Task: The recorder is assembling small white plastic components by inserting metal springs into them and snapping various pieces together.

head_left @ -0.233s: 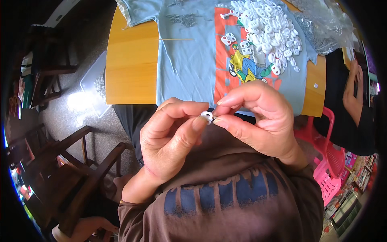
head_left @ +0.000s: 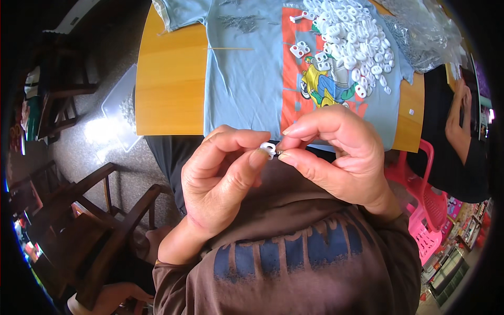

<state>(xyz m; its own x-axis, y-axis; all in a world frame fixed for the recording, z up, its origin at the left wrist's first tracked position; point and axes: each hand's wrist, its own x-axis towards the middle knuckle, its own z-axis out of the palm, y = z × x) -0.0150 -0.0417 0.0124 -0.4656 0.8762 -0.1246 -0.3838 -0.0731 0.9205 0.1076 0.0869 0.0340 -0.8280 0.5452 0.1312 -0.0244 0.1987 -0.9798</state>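
In front of my chest, my left hand point(head_left: 223, 176) pinches a small white plastic cord-lock part point(head_left: 269, 149) with a hole in it, between thumb and forefinger. My right hand point(head_left: 336, 157) faces it, thumb and forefinger closed on a tiny metal piece point(head_left: 280, 151) that looks like a spring. The metal piece is at the right side of the white part; whether they touch is too small to tell. Beyond my hands, a large heap of similar white parts point(head_left: 362, 47) lies on a light-blue T-shirt point(head_left: 241, 94). A few paired white parts point(head_left: 300, 50) lie left of the heap.
The T-shirt covers a wooden table point(head_left: 170, 84). On it are a pile of thin grey metal pieces point(head_left: 239, 22) and a thin stick point(head_left: 231, 49). A clear plastic bag point(head_left: 420, 47) lies at the far right. A pink chair point(head_left: 428, 194) and another person's hand point(head_left: 459, 113) are right, dark wooden chairs point(head_left: 100, 210) left.
The hands have barely moved. The white part has tipped slightly, and more of the metal piece shows between it and my right fingertips. The view has shifted a little.
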